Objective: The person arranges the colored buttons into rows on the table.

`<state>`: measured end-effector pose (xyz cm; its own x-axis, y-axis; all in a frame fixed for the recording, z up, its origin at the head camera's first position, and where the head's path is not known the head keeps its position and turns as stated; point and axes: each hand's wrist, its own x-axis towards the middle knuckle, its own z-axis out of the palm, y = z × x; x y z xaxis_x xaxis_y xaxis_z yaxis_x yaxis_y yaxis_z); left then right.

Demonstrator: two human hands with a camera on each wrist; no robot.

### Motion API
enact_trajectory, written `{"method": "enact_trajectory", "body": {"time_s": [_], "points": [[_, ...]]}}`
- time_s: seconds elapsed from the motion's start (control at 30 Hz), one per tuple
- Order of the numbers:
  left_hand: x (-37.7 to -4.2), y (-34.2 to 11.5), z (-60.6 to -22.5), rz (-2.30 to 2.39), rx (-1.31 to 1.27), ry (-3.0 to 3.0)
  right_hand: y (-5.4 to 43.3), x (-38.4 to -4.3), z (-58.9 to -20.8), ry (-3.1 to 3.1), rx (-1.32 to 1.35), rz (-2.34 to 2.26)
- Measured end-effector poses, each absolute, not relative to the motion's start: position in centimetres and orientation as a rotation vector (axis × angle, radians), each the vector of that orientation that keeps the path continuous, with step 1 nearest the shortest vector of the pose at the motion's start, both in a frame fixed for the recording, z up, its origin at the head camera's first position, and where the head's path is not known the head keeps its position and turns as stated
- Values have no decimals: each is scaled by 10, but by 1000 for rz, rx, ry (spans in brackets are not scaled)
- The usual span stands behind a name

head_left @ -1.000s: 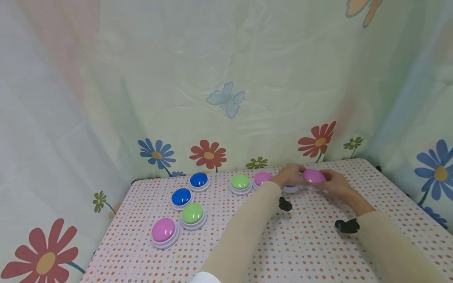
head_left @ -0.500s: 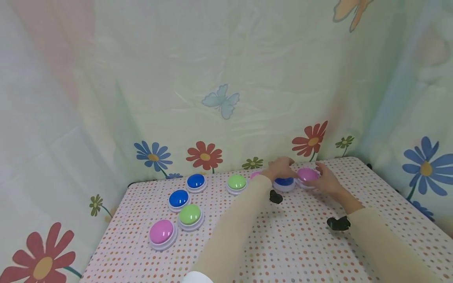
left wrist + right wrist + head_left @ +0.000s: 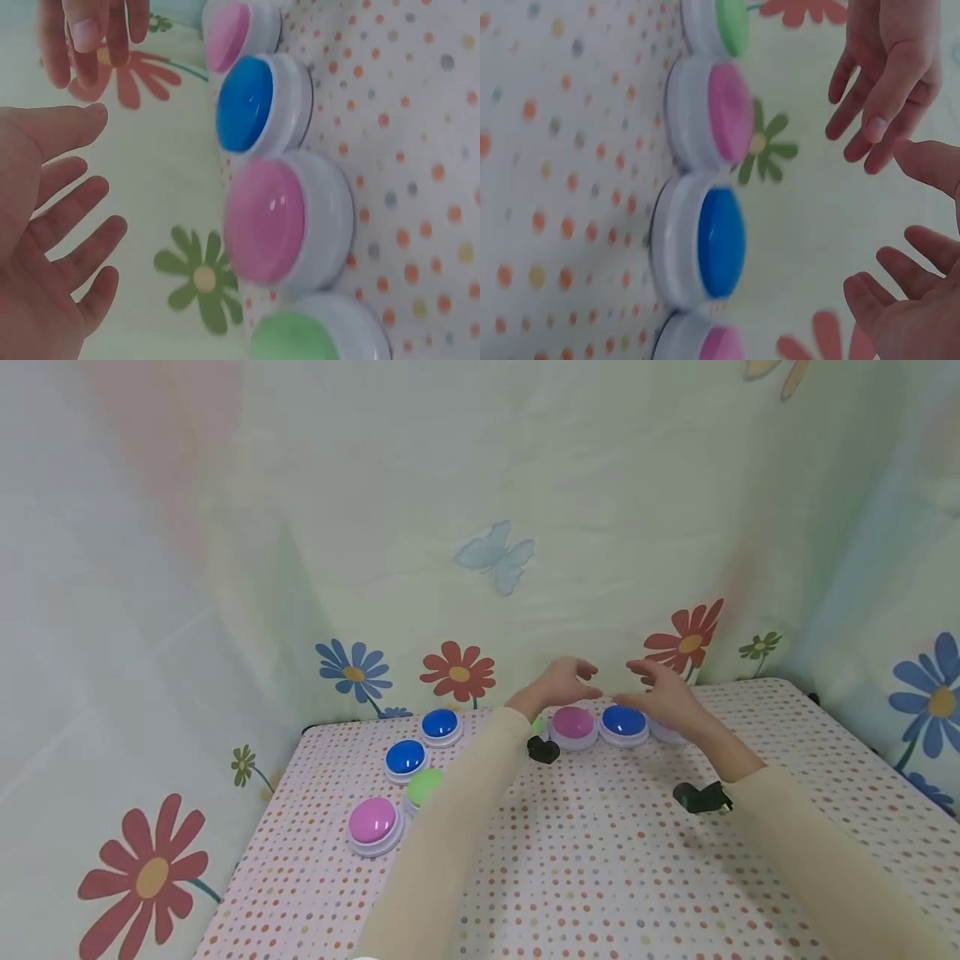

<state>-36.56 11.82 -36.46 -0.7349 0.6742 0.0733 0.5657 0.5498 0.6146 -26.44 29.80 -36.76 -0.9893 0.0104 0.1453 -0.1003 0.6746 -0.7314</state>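
Observation:
Both hands hover over a row of dome push buttons at the table's far side, holding nothing. My left hand [image 3: 558, 685] is raised above the pink button [image 3: 572, 722], its fingers loosely bent in the left wrist view. Facing it, my right hand [image 3: 666, 695] hangs above the blue button [image 3: 624, 721] with thumb and fingers spread. A second pink button [image 3: 229, 36] ends the row on the right; in the head view the right hand covers its dome. The green button [image 3: 292, 337] at the row's left end is mostly hidden by the left arm in the head view.
On the table's left side, two blue buttons [image 3: 439, 723], a green button [image 3: 424, 786] and a pink button [image 3: 372, 820] form a slanting line. The left sleeve [image 3: 450, 827] partly covers that green one. A flowered curtain [image 3: 390, 577] hangs behind the dotted tablecloth [image 3: 570, 860].
Both hands have let go of the pink button at the row's right end. They have risen and shifted left above the row. The head view has also shifted slightly.

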Motion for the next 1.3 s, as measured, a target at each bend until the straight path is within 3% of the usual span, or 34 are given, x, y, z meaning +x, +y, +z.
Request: {"method": "enact_trajectory", "body": {"time_s": [0.5, 1.07, 1.3], "points": [[-371, -8, -364, 1001, 1000, 2625, 205, -280, -364, -2673, 397, 1437], [-345, -105, -378, 899, 970, 2621, 132, -282, -401, -2709, 529, 1570], [-319, -153, -393, 925, 805, 2667, 104, -278, -414, -2719, 590, 1630]]}}
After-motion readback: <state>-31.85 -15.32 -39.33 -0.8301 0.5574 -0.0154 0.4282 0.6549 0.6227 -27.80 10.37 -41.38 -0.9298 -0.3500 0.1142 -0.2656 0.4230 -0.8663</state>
